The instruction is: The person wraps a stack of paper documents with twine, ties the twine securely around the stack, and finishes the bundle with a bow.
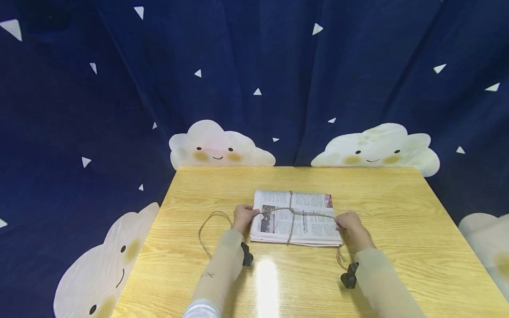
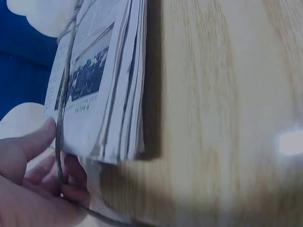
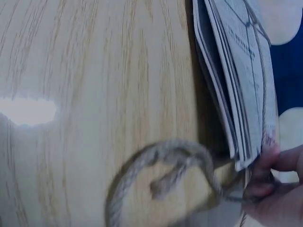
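A white sleeve (image 1: 203, 309) lies nearest, between 6 and 7 o'clock in the head view. Beyond it, midway across the desk (image 1: 397, 198), a bundle of folded newspapers (image 1: 314, 229) lies flat, a braided rope (image 1: 292, 210) crossing on top. The left grip (image 1: 242, 216) is closed to a pinch on the rope at the bundle's 9 o'clock edge; the right grip (image 1: 350, 222) pinches it at 3 o'clock. A loose end (image 3: 168, 182) curls on the desk toward the bundle's 4 o'clock.

The bundle should feel dense but liftable, stiffer along its folds, soft at the corners; the sheets probably slide over one another and crease or tear easily. Best hold: palms under 9 and 3 o'clock, squeezing all layers. The rope looks pliable, rough enough for fingertips, though it could bite into the paper edges.
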Motion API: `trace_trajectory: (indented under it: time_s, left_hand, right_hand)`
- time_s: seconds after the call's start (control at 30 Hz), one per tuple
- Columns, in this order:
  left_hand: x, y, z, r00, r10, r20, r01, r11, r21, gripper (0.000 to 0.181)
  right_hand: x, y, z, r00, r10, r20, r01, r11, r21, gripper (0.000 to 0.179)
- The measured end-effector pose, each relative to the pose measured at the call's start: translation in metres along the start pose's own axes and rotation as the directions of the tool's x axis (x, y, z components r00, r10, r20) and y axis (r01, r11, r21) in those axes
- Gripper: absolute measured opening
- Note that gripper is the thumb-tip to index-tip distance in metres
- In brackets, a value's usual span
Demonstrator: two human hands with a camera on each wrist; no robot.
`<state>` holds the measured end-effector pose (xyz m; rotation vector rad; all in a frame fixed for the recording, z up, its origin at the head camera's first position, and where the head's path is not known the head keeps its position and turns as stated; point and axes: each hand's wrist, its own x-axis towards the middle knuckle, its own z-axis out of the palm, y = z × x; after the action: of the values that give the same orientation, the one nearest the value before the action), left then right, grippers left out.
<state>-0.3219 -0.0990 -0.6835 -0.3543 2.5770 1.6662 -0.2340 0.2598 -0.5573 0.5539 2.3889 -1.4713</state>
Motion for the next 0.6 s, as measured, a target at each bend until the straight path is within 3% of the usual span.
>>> trace_trajectory:
  time_s: [0.1, 0.2, 0.33, 0.4, 0.47, 0.5, 0.53, 0.57, 0.6]
  left_hand:
    - [-0.01, 0.014, -0.012, 0.994, -0.029, 0.107, 0.033, 0.999, -0.038, 0.042]
    - [-0.004, 0.003, -0.015, 0.991, 0.018, 0.131, -0.016, 1.0, -0.015, 0.041]
    - [0.022, -0.033, -0.009, 0.984, 0.095, 0.147, -0.099, 0.995, 0.02, 0.04]
    - [0.026, -0.04, -0.008, 0.984, 0.078, 0.161, -0.082, 0.996, 0.018, 0.039]
    - [0.014, -0.026, -0.016, 0.981, 0.042, 0.19, -0.042, 0.999, -0.001, 0.038]
    - [0.001, -0.011, -0.021, 0.982, 0.029, 0.187, -0.029, 1.0, -0.003, 0.036]
    - [0.004, -0.015, -0.021, 0.978, 0.025, 0.208, -0.02, 0.999, -0.027, 0.035]
    - [-0.009, 0.002, -0.03, 0.975, 0.02, 0.22, -0.015, 1.0, -0.026, 0.033]
    - [-0.005, -0.004, -0.03, 0.97, 0.053, 0.238, -0.042, 0.998, -0.052, 0.032]
  right_hand:
    - [0.005, 0.008, -0.002, 0.995, 0.03, 0.091, -0.045, 0.985, 0.166, 0.018]
    - [0.008, 0.013, -0.006, 0.984, 0.017, 0.175, -0.057, 0.973, 0.226, 0.013]
    - [0.008, 0.016, -0.01, 0.962, -0.019, 0.272, -0.052, 0.967, 0.249, 0.017]
    - [0.009, 0.017, -0.013, 0.953, -0.023, 0.302, -0.057, 0.966, 0.253, 0.02]
    - [0.009, 0.018, -0.015, 0.943, -0.029, 0.332, -0.066, 0.96, 0.272, 0.025]
    - [0.01, 0.018, -0.016, 0.939, -0.031, 0.343, -0.07, 0.958, 0.277, 0.027]
    - [0.01, 0.018, -0.016, 0.94, -0.027, 0.34, -0.072, 0.959, 0.273, 0.03]
    - [0.011, 0.018, -0.016, 0.942, -0.023, 0.336, -0.075, 0.958, 0.275, 0.032]
    - [0.011, 0.018, -0.017, 0.944, -0.022, 0.33, -0.074, 0.959, 0.274, 0.033]
